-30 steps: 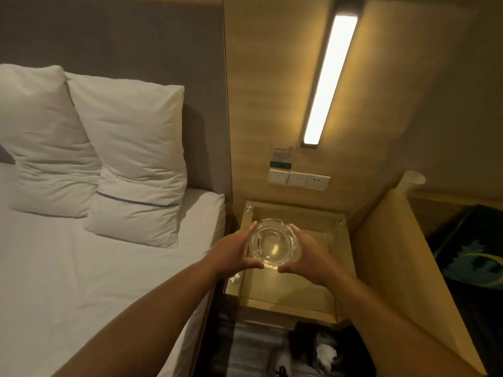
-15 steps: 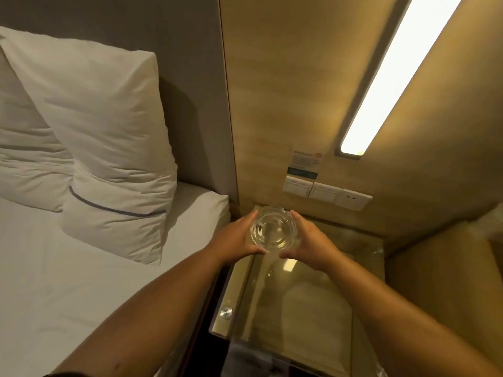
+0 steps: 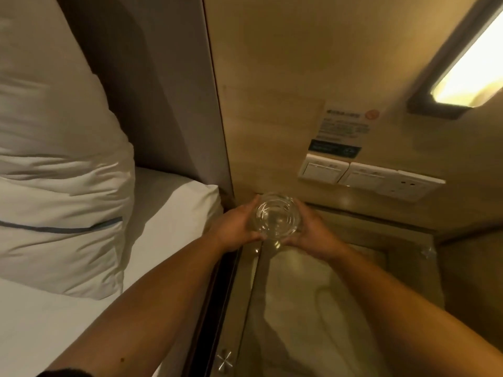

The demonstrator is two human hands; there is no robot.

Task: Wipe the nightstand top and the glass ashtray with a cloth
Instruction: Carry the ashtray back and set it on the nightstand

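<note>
A round clear glass ashtray (image 3: 276,217) is held between both my hands at the far left corner of the nightstand. My left hand (image 3: 234,227) grips its left side and my right hand (image 3: 313,232) grips its right side. The nightstand (image 3: 326,308) has a glass top over a wooden frame and stretches from my hands down to the frame's lower edge. I cannot tell whether the ashtray touches the glass top. No cloth is in view.
A bed with white sheet (image 3: 168,213) and white pillows (image 3: 60,186) lies left of the nightstand. On the wooden wall behind are switches and a socket (image 3: 370,178), a notice sticker (image 3: 343,129) and a lit lamp (image 3: 468,74). A wooden side panel (image 3: 473,281) stands at the right.
The view has moved closer and lower toward the nightstand. Both hands, still holding the ashtray, have gone toward the far left corner near the wall.
</note>
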